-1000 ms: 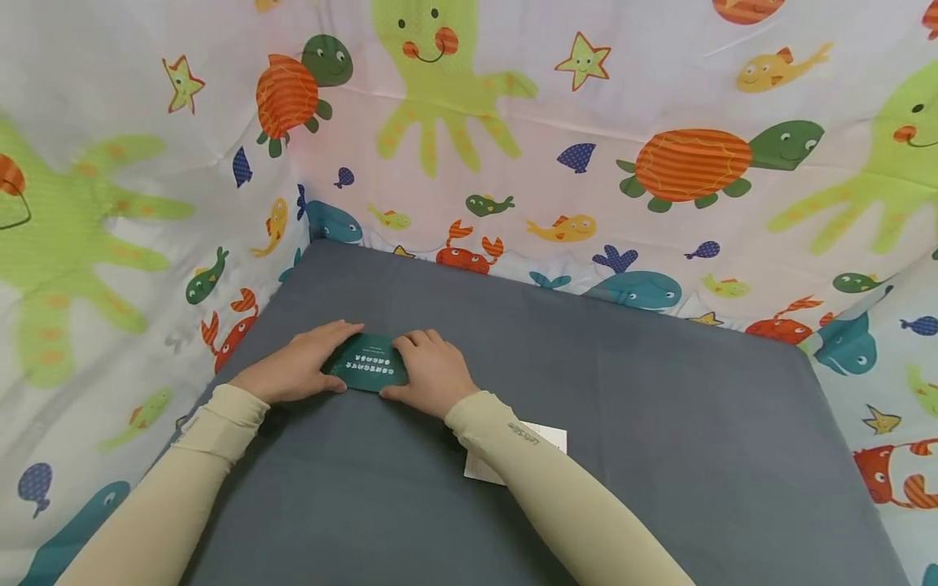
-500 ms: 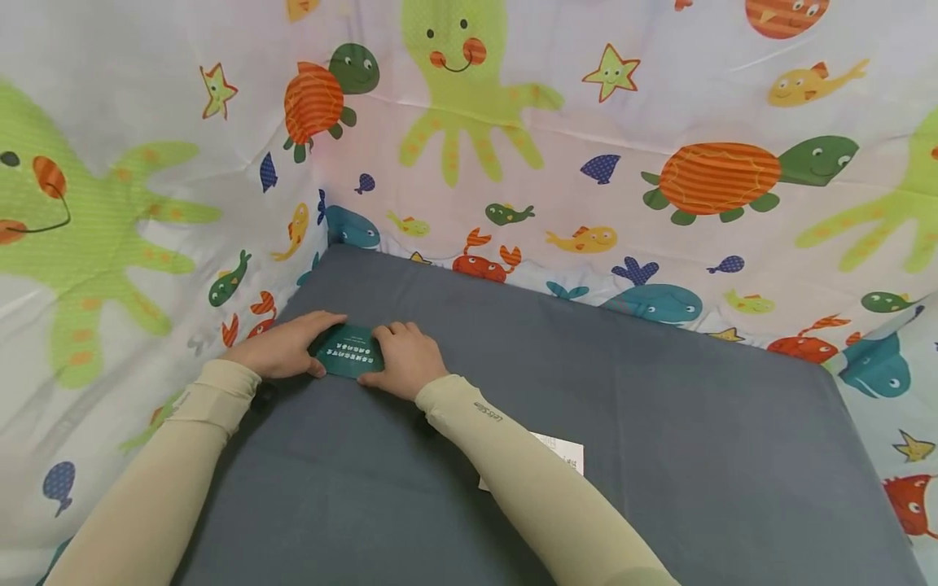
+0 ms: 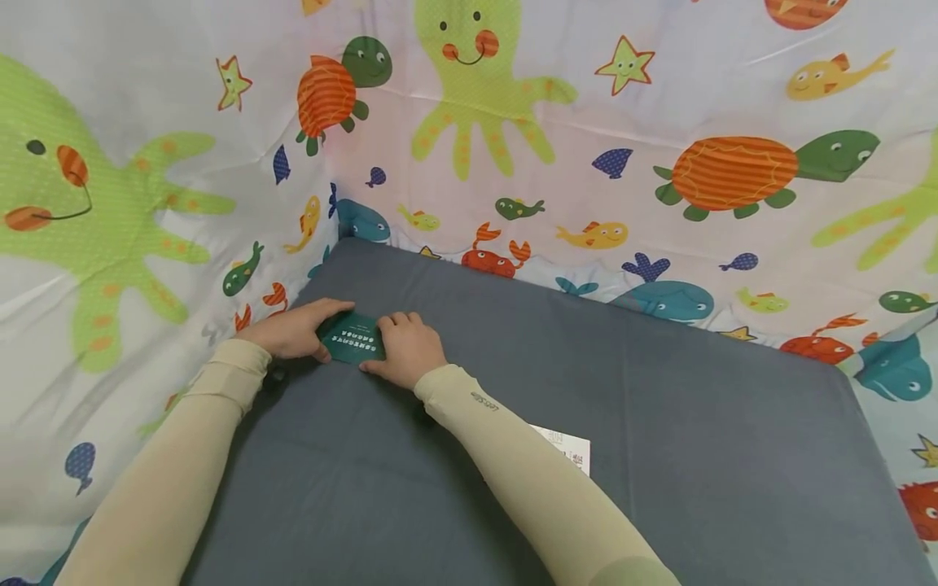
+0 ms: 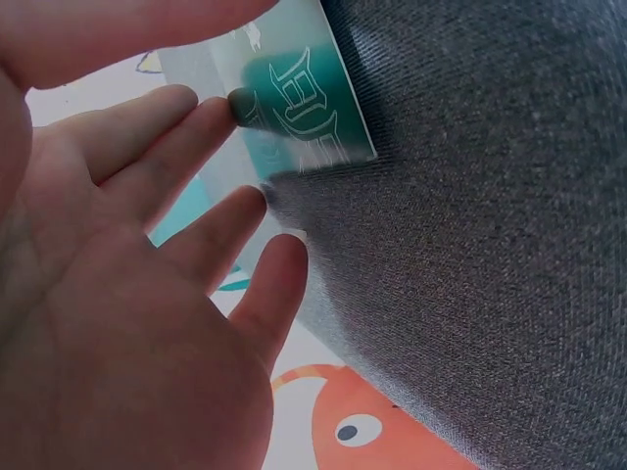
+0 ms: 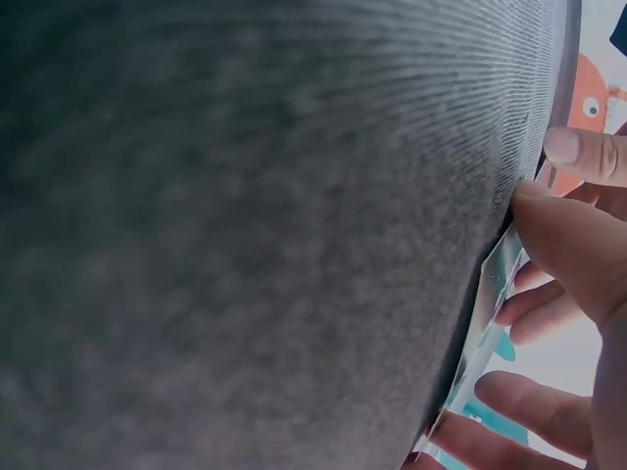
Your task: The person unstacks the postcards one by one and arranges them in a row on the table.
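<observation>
A dark green flat card with white lettering [image 3: 353,338] lies on the grey surface toward the back left. My left hand [image 3: 296,331] holds its left end, thumb at the near edge and fingers at the far one. At the right end, my right hand [image 3: 410,348] grips it the same way. The left wrist view shows the card's glossy face [image 4: 309,98] with large outlined characters and the left fingertips [image 4: 253,201] close to its edge. In the right wrist view the card [image 5: 495,284] appears nearly edge-on, between the right thumb and fingers.
A white printed paper [image 3: 575,448] lies on the grey cloth surface [image 3: 528,350], partly hidden under my right forearm [image 3: 528,480]. A white curtain with sea-animal prints [image 3: 557,195] rises along the left, back and right edges.
Both hands have moved left and slightly back with the green card, closer to the back left corner. The head view has swung left. The right forearm now covers more of the white paper.
</observation>
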Action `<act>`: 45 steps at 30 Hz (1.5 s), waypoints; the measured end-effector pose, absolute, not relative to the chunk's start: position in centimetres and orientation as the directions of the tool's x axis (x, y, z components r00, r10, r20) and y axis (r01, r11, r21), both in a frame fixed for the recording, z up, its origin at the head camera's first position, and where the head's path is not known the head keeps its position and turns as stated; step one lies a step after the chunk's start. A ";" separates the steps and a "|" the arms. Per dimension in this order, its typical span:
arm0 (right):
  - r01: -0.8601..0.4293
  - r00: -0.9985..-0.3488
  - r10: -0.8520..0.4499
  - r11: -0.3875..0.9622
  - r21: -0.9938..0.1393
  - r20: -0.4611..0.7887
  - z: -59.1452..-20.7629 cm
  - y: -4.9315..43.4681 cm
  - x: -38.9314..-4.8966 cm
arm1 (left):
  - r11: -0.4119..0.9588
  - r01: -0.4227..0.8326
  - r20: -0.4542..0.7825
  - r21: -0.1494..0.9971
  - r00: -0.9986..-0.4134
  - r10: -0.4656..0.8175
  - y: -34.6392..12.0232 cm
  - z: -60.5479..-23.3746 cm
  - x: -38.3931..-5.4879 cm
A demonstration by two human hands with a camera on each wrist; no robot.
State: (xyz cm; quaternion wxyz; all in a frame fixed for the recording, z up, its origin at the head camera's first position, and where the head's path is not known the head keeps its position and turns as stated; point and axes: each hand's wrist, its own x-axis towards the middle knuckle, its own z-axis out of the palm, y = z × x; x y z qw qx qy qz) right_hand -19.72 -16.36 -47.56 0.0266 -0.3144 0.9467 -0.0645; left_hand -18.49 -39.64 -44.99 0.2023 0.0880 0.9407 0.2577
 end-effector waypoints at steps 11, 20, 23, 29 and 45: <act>-0.548 -0.829 -0.560 0.815 -0.190 -0.010 -46.8 -13.1 -20.3 | 0.843 0.099 -0.295 0.529 -0.910 0.293 -37.6 -45.0 -19.5; -0.502 -0.852 -0.524 0.814 -0.292 0.003 -43.5 -2.5 -17.6 | 0.831 0.313 -0.080 0.460 -0.917 0.390 -29.2 -44.3 -14.8; -0.516 -0.837 -0.547 0.792 -0.327 -0.005 -43.4 1.1 -15.4 | 0.775 0.412 -0.060 0.479 -0.865 0.498 -24.5 -44.6 -12.5; -0.478 -0.862 -0.507 0.825 -0.301 -0.021 -45.3 8.1 -10.7 | 0.726 0.482 -0.101 0.491 -0.796 0.597 -18.1 -45.6 -9.7; -0.409 -0.891 -0.453 0.821 -0.399 -0.017 -47.2 13.9 -6.5 | 0.708 0.534 -0.079 0.463 -0.770 0.633 -13.5 -46.5 -8.5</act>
